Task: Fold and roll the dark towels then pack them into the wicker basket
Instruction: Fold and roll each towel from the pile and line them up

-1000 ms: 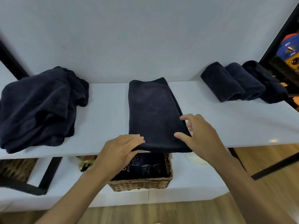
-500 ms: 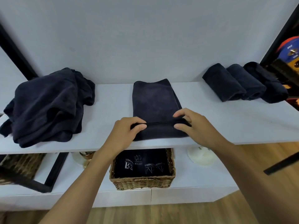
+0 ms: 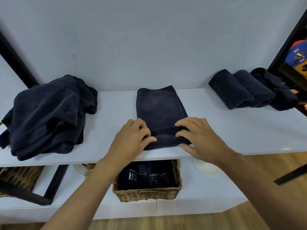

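Left hand (image 3: 131,141) and right hand (image 3: 200,140) (fingers curled) pinch the part-rolled towel (image 3: 159,107).

Left hand (image 3: 131,141) and right hand (image 3: 201,140) on the rolled near end of a dark towel (image 3: 159,107) (wicker basket (image 3: 146,195) below)

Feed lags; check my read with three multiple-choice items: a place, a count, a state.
1. The woven wicker basket sits: A) on the floor B) on the lower shelf C) on the wall.
2. Count of rolled navy towels at the right end of the white upper shelf: A) three B) two C) five.
3. The folded navy towel in the middle is: A) untouched B) fully rolled C) partly rolled.
B: it stands under the upper board. A: three lie side by side. C: left hand and right hand grip its rolled near end.
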`<action>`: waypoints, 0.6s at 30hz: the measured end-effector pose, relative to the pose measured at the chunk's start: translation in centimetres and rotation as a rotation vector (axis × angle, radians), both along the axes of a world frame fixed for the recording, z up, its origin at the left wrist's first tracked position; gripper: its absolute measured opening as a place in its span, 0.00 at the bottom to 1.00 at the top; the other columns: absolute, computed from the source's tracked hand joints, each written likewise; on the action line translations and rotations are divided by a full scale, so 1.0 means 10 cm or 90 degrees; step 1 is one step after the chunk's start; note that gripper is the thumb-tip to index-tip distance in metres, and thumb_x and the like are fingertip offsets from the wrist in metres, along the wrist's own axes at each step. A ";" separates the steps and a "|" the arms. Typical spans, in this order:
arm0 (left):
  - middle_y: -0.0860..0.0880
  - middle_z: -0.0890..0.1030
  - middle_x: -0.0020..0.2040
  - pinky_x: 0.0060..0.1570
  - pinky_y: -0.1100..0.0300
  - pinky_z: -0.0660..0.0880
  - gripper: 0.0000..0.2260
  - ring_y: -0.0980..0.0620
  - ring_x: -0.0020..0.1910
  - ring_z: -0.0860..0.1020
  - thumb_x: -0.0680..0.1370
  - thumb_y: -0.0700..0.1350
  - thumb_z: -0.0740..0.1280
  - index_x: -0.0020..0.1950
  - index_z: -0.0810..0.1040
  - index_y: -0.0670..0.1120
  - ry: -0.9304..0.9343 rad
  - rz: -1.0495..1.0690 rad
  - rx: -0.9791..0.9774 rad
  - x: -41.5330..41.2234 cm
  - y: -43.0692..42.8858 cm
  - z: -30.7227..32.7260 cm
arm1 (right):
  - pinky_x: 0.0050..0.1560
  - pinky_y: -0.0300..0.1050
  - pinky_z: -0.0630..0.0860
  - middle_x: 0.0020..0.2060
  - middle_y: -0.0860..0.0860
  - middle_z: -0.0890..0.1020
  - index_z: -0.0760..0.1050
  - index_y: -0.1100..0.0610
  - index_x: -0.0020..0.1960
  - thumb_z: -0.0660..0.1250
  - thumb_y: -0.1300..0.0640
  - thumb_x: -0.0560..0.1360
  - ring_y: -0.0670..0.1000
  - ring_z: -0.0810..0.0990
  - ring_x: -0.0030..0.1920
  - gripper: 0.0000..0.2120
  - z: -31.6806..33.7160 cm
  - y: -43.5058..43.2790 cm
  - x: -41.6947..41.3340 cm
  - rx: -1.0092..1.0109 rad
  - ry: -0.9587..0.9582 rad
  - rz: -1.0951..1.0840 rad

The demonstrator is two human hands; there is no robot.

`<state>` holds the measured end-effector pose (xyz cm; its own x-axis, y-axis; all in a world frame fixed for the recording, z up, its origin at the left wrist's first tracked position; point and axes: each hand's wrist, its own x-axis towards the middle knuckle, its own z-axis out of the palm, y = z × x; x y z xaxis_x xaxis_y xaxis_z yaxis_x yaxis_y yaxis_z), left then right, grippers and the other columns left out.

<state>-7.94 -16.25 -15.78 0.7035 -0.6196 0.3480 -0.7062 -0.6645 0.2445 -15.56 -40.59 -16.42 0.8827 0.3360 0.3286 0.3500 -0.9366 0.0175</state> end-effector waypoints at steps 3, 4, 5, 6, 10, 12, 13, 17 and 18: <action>0.50 0.77 0.51 0.47 0.53 0.73 0.22 0.48 0.49 0.74 0.75 0.63 0.60 0.48 0.82 0.45 -0.131 -0.088 0.126 0.00 0.13 -0.05 | 0.54 0.47 0.74 0.45 0.45 0.82 0.81 0.51 0.48 0.74 0.53 0.68 0.48 0.79 0.47 0.09 0.06 0.06 0.05 -0.028 -0.004 0.016; 0.50 0.77 0.50 0.47 0.53 0.72 0.21 0.48 0.49 0.74 0.75 0.60 0.59 0.49 0.82 0.45 -0.151 -0.096 0.149 0.01 0.15 -0.06 | 0.54 0.45 0.73 0.42 0.44 0.82 0.80 0.51 0.48 0.72 0.54 0.69 0.46 0.78 0.44 0.07 0.09 0.07 0.07 -0.007 0.018 0.009; 0.51 0.78 0.48 0.47 0.54 0.71 0.19 0.48 0.49 0.74 0.76 0.57 0.59 0.49 0.82 0.46 -0.148 -0.097 0.155 0.02 0.15 -0.06 | 0.54 0.42 0.71 0.40 0.43 0.82 0.80 0.50 0.49 0.70 0.55 0.71 0.44 0.76 0.41 0.07 0.14 0.08 0.08 0.045 0.056 -0.006; 0.52 0.79 0.45 0.48 0.55 0.70 0.17 0.49 0.48 0.74 0.76 0.55 0.58 0.49 0.82 0.46 -0.120 -0.091 0.144 0.03 0.14 -0.04 | 0.52 0.40 0.69 0.39 0.42 0.82 0.80 0.50 0.50 0.69 0.56 0.72 0.44 0.76 0.39 0.07 0.18 0.08 0.09 0.126 0.114 -0.030; 0.55 0.81 0.44 0.44 0.66 0.70 0.09 0.59 0.44 0.74 0.80 0.50 0.61 0.51 0.80 0.49 0.187 -0.022 -0.064 0.12 0.08 0.10 | 0.49 0.38 0.76 0.42 0.43 0.85 0.79 0.48 0.53 0.69 0.57 0.76 0.43 0.82 0.45 0.08 0.33 -0.02 0.18 0.466 0.321 -0.107; 0.58 0.81 0.46 0.43 0.72 0.70 0.06 0.63 0.46 0.76 0.81 0.47 0.64 0.54 0.79 0.52 0.272 0.011 -0.133 0.23 0.03 0.10 | 0.48 0.38 0.75 0.42 0.44 0.85 0.78 0.48 0.54 0.69 0.55 0.77 0.44 0.83 0.46 0.07 0.35 -0.07 0.26 0.515 0.356 -0.128; 0.59 0.80 0.46 0.42 0.72 0.70 0.05 0.64 0.47 0.77 0.81 0.47 0.64 0.54 0.79 0.53 0.289 0.021 -0.149 0.27 0.00 0.09 | 0.48 0.36 0.74 0.42 0.44 0.85 0.78 0.48 0.53 0.69 0.56 0.77 0.44 0.82 0.46 0.06 0.35 -0.08 0.29 0.506 0.333 -0.129; 0.54 0.77 0.45 0.45 0.64 0.73 0.02 0.59 0.44 0.76 0.80 0.45 0.66 0.48 0.77 0.52 0.240 0.033 -0.163 0.36 -0.08 0.05 | 0.51 0.39 0.71 0.49 0.47 0.80 0.83 0.52 0.50 0.72 0.57 0.75 0.48 0.78 0.48 0.04 0.17 -0.04 0.28 0.214 0.030 -0.042; 0.53 0.76 0.45 0.47 0.62 0.74 0.03 0.57 0.44 0.76 0.80 0.45 0.66 0.47 0.76 0.52 0.213 0.035 -0.152 0.37 -0.09 0.04 | 0.51 0.42 0.71 0.50 0.48 0.81 0.83 0.53 0.51 0.74 0.55 0.74 0.49 0.78 0.48 0.07 0.11 -0.05 0.25 0.142 0.000 -0.013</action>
